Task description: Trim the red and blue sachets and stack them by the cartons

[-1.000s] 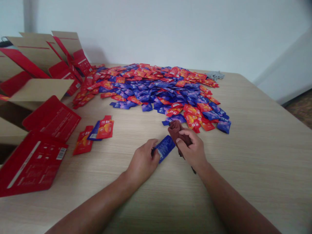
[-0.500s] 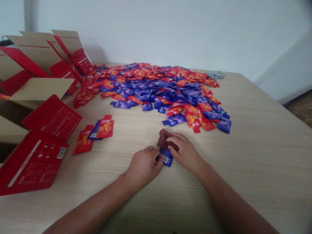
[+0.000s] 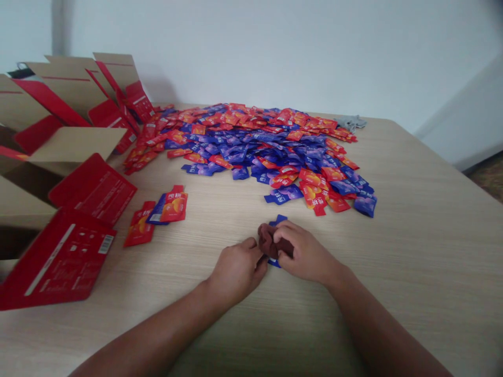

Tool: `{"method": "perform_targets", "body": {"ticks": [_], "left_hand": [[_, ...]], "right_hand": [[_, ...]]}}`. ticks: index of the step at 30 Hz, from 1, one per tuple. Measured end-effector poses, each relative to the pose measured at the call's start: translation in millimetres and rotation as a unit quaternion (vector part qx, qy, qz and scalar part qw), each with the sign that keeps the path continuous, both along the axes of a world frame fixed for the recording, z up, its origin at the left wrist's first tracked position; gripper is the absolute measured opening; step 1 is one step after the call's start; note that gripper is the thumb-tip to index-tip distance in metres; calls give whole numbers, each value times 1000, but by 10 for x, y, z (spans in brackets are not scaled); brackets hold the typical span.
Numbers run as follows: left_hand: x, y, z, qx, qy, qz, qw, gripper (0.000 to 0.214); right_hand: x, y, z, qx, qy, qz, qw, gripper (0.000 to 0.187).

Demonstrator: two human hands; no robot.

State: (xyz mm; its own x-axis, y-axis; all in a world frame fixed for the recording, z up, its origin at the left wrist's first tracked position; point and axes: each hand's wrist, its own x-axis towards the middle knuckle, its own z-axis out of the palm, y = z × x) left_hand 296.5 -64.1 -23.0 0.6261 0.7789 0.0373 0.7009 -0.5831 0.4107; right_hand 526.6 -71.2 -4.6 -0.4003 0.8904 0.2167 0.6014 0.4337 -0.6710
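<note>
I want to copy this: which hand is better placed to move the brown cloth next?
Probably the right hand: it grips the brown cloth, which covers the middle of a blue packet. The left hand is close beside the cloth, but whether it grips anything is hidden.

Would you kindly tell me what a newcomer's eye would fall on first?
Most likely the large heap of red and blue sachets along the far side of the table. Open red cartons also stand out at the left. Nearer, the right hand holds a brown cloth over a single blue sachet.
</note>
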Motion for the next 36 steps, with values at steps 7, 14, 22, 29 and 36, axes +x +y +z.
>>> {"method": "perform_targets", "body": {"ticks": [7,14,22,29,36], "left_hand": [[-1,5,-12,-2,6,-58,998,25],[31,3,79,-13,61,-52,997,27],[67,15,144,-38,94,-43,994,24],[72,39,169,-46,99,-46,993,33],[44,30,152,-33,90,-42,994,32]], "right_hand": [[5,79,-152,36,-20,-31,999,32],[61,145,-165,41,-24,-98,994,29],[116,23,32,-32,-17,40,999,32],[69,148,-241,62,-41,-133,988,25],[94,180,-267,75,-55,-155,984,27]]}}
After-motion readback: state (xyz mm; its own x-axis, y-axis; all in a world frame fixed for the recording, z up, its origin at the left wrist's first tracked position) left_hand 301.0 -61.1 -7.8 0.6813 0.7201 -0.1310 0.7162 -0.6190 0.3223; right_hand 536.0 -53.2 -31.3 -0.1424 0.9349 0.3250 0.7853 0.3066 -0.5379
